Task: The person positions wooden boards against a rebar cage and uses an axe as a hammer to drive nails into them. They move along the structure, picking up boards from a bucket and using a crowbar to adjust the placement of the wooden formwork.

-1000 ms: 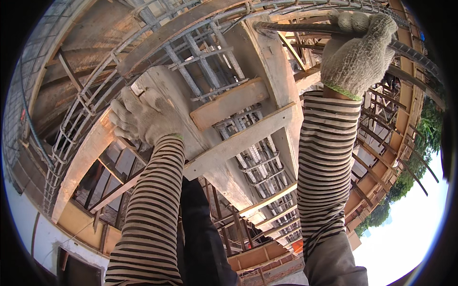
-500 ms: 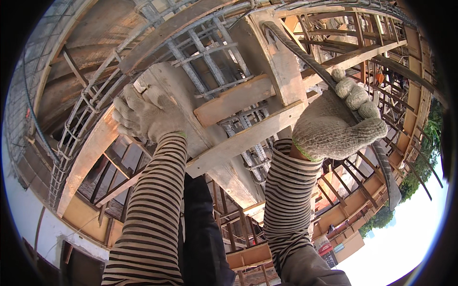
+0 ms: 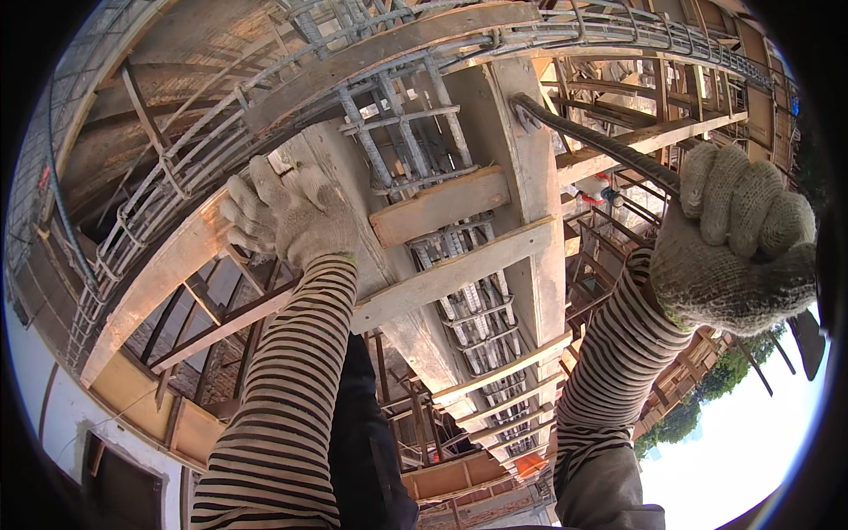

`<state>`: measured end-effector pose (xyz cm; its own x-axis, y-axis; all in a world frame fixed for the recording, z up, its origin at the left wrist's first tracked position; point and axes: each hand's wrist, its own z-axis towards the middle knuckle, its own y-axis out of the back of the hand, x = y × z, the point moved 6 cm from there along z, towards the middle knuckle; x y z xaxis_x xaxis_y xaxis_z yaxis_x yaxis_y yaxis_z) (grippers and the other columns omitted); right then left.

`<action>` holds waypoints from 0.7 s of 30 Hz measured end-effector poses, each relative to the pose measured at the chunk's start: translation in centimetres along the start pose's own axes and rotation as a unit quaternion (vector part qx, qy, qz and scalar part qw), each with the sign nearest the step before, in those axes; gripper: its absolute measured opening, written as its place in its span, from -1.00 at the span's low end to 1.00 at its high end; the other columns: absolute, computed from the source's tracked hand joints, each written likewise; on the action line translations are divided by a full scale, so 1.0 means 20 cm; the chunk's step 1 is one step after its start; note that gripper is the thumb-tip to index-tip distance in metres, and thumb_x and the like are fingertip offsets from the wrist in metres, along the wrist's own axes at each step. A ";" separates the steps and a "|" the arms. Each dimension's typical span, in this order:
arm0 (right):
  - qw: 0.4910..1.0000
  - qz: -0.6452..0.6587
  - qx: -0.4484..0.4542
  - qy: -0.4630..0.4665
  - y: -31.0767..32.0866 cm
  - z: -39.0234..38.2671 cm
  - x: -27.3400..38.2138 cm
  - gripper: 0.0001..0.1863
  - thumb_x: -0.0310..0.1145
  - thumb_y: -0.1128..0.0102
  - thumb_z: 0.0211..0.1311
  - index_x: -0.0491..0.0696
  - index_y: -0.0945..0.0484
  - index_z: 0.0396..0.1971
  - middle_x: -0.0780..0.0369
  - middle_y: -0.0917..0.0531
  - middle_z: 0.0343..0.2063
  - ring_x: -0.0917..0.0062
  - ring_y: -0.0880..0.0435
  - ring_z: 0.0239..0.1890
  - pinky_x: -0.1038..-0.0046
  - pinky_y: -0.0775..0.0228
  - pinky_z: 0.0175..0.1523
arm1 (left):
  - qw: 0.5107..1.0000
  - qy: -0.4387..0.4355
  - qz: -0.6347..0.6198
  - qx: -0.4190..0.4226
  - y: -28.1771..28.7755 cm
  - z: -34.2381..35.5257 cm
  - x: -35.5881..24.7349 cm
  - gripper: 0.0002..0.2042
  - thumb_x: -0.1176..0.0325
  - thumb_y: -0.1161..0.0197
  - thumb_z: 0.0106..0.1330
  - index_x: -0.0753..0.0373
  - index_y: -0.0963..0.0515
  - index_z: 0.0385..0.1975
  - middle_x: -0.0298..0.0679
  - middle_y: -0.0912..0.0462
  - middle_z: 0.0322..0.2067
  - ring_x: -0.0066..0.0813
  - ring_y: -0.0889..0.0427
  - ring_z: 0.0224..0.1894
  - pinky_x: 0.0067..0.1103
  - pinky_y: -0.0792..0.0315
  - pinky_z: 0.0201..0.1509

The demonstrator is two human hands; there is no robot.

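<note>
My right hand, in a knitted work glove, is wrapped around a dark crowbar at the right. The crowbar's hooked end lies against the right formwork board. Its other end sticks out below my fist near the picture's rim. On the left, my gloved left hand rests on the left formwork board, fingers curled over its edge. Between the boards run steel reinforcing bars. A short wooden block and a longer wooden slat span the gap.
A curved plank and bundled rebar cross the far side. Timber framing with open gaps lies below on both sides. Several slats cross the formwork nearer me. An orange object shows at the bottom.
My right hand has swung right and outward with the crowbar, whose hooked end remains near the right board. The view has shifted slightly; my left hand keeps its place on the board.
</note>
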<state>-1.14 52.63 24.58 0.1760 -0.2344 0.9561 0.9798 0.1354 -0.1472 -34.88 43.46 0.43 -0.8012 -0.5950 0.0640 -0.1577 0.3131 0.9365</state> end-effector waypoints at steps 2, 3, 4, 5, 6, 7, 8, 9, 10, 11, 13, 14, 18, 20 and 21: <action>0.999 0.031 -0.024 -0.034 -0.01 0.09 -0.04 -0.46 -0.01 -0.08 0.56 0.27 -0.29 -0.74 0.49 -0.31 -0.71 0.62 -0.25 -0.67 0.41 -0.17 -0.43 | 1.000 0.005 0.001 0.013 0.02 0.00 0.01 0.02 -0.03 -0.37 0.30 -0.09 0.19 0.64 0.06 0.26 0.62 0.22 0.45 0.66 0.12 0.42 0.67; 0.996 0.044 -0.062 -0.046 0.07 0.13 -0.08 -0.49 -0.03 -0.10 0.54 0.26 -0.32 -0.72 0.48 -0.34 -0.70 0.62 -0.27 -0.67 0.41 -0.18 -0.44 | 0.999 -0.027 -0.017 -0.016 0.00 -0.02 -0.02 0.01 -0.02 -0.38 0.29 -0.09 0.16 0.64 0.06 0.22 0.61 0.21 0.42 0.66 0.12 0.38 0.67; 0.986 0.025 -0.158 -0.055 0.17 0.15 -0.07 -0.55 -0.05 -0.16 0.50 0.23 -0.35 -0.66 0.47 -0.35 -0.69 0.62 -0.25 -0.67 0.43 -0.14 -0.46 | 0.997 -0.062 -0.034 -0.045 -0.02 -0.04 -0.06 0.00 -0.01 -0.39 0.28 -0.09 0.13 0.63 0.06 0.19 0.60 0.20 0.39 0.66 0.12 0.34 0.67; 0.971 0.033 -0.226 -0.068 0.21 0.22 -0.14 -0.60 -0.07 -0.21 0.46 0.20 -0.39 -0.61 0.45 -0.36 -0.68 0.61 -0.24 -0.68 0.44 -0.10 -0.47 | 0.996 -0.037 -0.028 -0.071 -0.02 -0.05 -0.01 -0.03 0.00 -0.39 0.27 -0.07 0.08 0.61 0.06 0.14 0.58 0.18 0.35 0.66 0.11 0.31 0.67; 0.989 0.083 -0.104 -0.068 0.15 0.30 -0.19 -0.68 -0.07 -0.25 0.44 0.12 -0.45 -0.49 0.39 -0.45 -0.61 0.56 -0.38 -0.58 0.42 -0.26 -0.40 | 0.995 -0.015 -0.020 -0.096 -0.03 -0.04 0.04 -0.05 0.01 -0.40 0.26 -0.06 0.03 0.59 0.06 0.09 0.56 0.17 0.30 0.66 0.10 0.28 0.67; 0.994 0.100 -0.008 -0.054 0.14 0.32 -0.14 -0.72 -0.08 -0.30 0.41 0.05 -0.51 -0.37 0.34 -0.55 -0.55 0.50 -0.52 -0.49 0.39 -0.42 -0.32 | 0.993 -0.033 -0.027 -0.113 -0.01 -0.04 0.00 -0.08 0.01 -0.40 0.26 -0.05 -0.01 0.57 0.06 0.04 0.55 0.16 0.26 0.65 0.08 0.25 0.67; 0.989 0.113 0.083 -0.043 0.15 0.31 -0.10 -0.71 -0.09 -0.35 0.38 -0.02 -0.58 -0.25 0.28 -0.64 -0.49 0.45 -0.65 -0.40 0.37 -0.58 -0.24 | 0.995 -0.045 -0.025 -0.087 0.00 -0.03 -0.05 -0.10 0.02 -0.40 0.26 -0.04 -0.04 0.56 0.05 0.02 0.53 0.15 0.23 0.65 0.06 0.23 0.67; 0.989 0.088 0.115 -0.041 0.17 0.25 -0.04 -0.69 -0.05 -0.35 0.39 0.00 -0.57 -0.28 0.29 -0.63 -0.50 0.47 -0.65 -0.40 0.38 -0.56 -0.25 | 0.996 -0.059 -0.021 -0.061 0.01 -0.03 -0.11 -0.12 0.02 -0.40 0.26 -0.03 -0.07 0.54 0.05 0.00 0.52 0.14 0.20 0.64 0.04 0.22 0.68; 0.974 0.114 0.192 -0.035 0.08 0.29 -0.11 -0.67 -0.01 -0.35 0.39 0.02 -0.56 -0.31 0.30 -0.61 -0.51 0.48 -0.64 -0.41 0.39 -0.54 -0.27 | 0.998 -0.003 -0.007 -0.061 0.05 -0.01 0.00 -0.14 0.03 -0.40 0.26 -0.02 -0.10 0.53 0.05 -0.03 0.51 0.12 0.17 0.64 0.02 0.20 0.68; 0.978 0.079 0.188 -0.047 0.00 0.23 -0.08 -0.60 0.08 -0.29 0.43 0.14 -0.48 -0.48 0.38 -0.48 -0.60 0.56 -0.48 -0.52 0.43 -0.33 -0.37 | 0.994 -0.011 0.007 -0.105 0.03 -0.01 0.04 -0.13 0.02 -0.39 0.27 0.01 -0.08 0.54 0.07 -0.01 0.53 0.14 0.17 0.64 0.00 0.25 0.70; 0.995 0.034 0.088 -0.045 0.02 0.13 0.04 -0.47 0.19 -0.21 0.48 0.27 -0.39 -0.68 0.48 -0.34 -0.70 0.65 -0.33 -0.63 0.47 -0.14 -0.47 | 0.991 -0.043 -0.023 -0.126 0.01 -0.02 0.00 -0.13 0.03 -0.38 0.28 -0.01 -0.07 0.56 0.08 0.02 0.55 0.14 0.19 0.65 0.01 0.31 0.70; 0.999 0.043 0.013 -0.027 0.08 0.08 0.06 -0.44 0.20 -0.19 0.49 0.28 -0.38 -0.71 0.49 -0.33 -0.72 0.65 -0.33 -0.63 0.47 -0.16 -0.47 | 0.988 -0.055 -0.040 -0.138 0.01 -0.03 -0.02 -0.12 0.04 -0.38 0.28 -0.01 -0.06 0.56 0.08 0.03 0.56 0.15 0.21 0.65 0.01 0.33 0.70; 0.999 -0.031 -0.045 -0.001 0.09 0.02 0.03 -0.39 0.15 -0.08 0.58 0.30 -0.29 -0.76 0.51 -0.32 -0.76 0.67 -0.34 -0.66 0.49 -0.16 -0.48 | 0.995 -0.029 -0.037 -0.091 -0.04 -0.03 0.01 -0.15 0.06 -0.27 0.40 0.04 0.02 0.63 0.06 0.13 0.61 0.11 0.29 0.66 0.01 0.42 0.69; 0.999 -0.002 -0.003 -0.036 0.07 0.12 -0.03 -0.45 0.08 -0.07 0.60 0.29 -0.34 -0.71 0.49 -0.38 -0.73 0.66 -0.40 -0.63 0.49 -0.23 -0.46 | 0.997 -0.026 -0.032 -0.065 -0.07 -0.03 -0.05 -0.05 0.03 -0.36 0.32 -0.05 0.09 0.63 0.08 0.26 0.63 0.10 0.45 0.68 -0.02 0.53 0.70; 0.998 0.019 0.027 -0.060 0.02 0.18 -0.02 -0.48 0.04 -0.06 0.61 0.27 -0.38 -0.67 0.48 -0.42 -0.71 0.65 -0.43 -0.62 0.48 -0.26 -0.45 | 0.998 -0.020 -0.032 -0.059 -0.05 -0.03 -0.02 -0.04 0.03 -0.36 0.31 -0.05 0.10 0.63 0.08 0.27 0.63 0.10 0.46 0.68 -0.02 0.55 0.69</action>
<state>-1.07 56.29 25.02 0.1966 -0.1126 0.9740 0.9657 0.1942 -0.1725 -34.02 42.98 -0.31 -0.8143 -0.5804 -0.0091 -0.1423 0.1843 0.9725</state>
